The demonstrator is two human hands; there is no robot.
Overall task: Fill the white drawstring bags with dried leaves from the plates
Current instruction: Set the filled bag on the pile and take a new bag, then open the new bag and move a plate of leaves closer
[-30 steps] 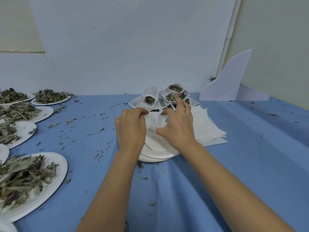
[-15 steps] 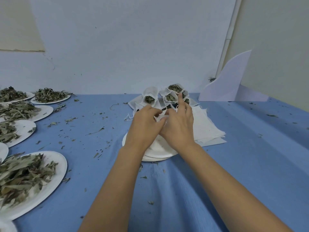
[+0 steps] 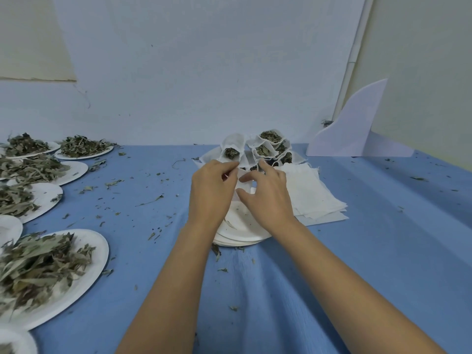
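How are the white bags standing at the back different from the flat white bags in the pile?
The standing white cloth bags are open-topped, with dried leaves showing; the flat white cloth bags show none. The standing bags bulge upright; the flat bags lie stacked. Both are white cloth.

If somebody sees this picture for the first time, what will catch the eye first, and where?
First the two hands at the centre: the left hand pinches a white bag over a stack of plates, and the right hand touches it. Behind them stand filled bags, tops open. Along the left edge lie plates of dried leaves on the blue cloth.
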